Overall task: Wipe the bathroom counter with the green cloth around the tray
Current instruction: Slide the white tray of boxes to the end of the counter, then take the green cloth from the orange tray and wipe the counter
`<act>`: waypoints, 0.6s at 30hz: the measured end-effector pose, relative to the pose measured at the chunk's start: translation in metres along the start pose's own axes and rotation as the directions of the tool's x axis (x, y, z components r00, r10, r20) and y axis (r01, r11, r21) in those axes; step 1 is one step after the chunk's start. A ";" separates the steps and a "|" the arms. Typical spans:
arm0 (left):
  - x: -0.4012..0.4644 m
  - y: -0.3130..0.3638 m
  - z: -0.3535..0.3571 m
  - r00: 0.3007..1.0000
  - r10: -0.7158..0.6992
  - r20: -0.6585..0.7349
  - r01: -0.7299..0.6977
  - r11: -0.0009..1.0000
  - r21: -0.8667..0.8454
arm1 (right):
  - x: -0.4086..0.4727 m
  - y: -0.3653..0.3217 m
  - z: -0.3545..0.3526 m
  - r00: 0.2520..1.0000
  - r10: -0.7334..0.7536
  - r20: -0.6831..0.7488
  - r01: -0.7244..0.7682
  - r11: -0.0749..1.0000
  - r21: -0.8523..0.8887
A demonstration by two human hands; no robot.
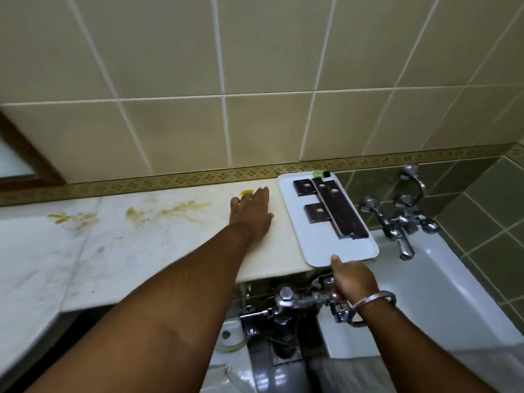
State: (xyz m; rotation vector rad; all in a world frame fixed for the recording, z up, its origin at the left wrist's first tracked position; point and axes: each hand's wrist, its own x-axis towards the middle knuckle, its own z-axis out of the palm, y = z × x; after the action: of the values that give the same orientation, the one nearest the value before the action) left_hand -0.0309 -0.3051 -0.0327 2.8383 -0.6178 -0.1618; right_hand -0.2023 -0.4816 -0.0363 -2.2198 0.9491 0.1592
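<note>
The pale marble counter carries yellow-brown smears across its left and middle, and a small yellow blob near the wall. My left hand lies flat on the counter just left of the tray, fingers stretched toward the wall, with nothing visible in it. A white tray sits at the counter's right end, holding several dark brown flat pieces. My right hand grips the tray's near edge, thumb on top. A small green thing shows at the tray's far end; whether it is the cloth I cannot tell.
A white bathtub with chrome taps lies right of the counter, and the tray overhangs it slightly. Chrome flush valve plumbing stands below the counter's front edge. Tiled wall runs behind; a wooden frame sits at far left.
</note>
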 end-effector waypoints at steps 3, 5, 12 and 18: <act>-0.052 -0.039 -0.023 0.994 -0.100 -0.043 0.101 0.995 0.013 | -0.033 -0.037 0.014 0.956 -0.292 -0.018 0.291 0.955 -0.051; -0.095 -0.078 -0.038 0.979 -0.192 -0.073 0.193 0.981 0.005 | -0.061 -0.072 0.032 0.880 -0.474 0.036 0.475 0.880 -0.032; -0.299 -0.256 -0.101 0.861 -0.500 -0.095 0.507 0.856 0.096 | -0.189 -0.207 0.146 0.358 -0.868 0.344 0.921 0.390 0.026; -0.480 -0.386 -0.142 0.672 -0.739 -0.051 0.740 0.669 0.064 | -0.325 -0.292 0.283 -0.003 -0.836 0.549 0.970 0.132 0.206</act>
State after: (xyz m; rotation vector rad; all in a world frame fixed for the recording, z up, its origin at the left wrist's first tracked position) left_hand -0.2904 0.2676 0.0373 2.9763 0.6057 -0.2415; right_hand -0.1978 0.0338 0.0359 -2.2926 -1.0911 0.2704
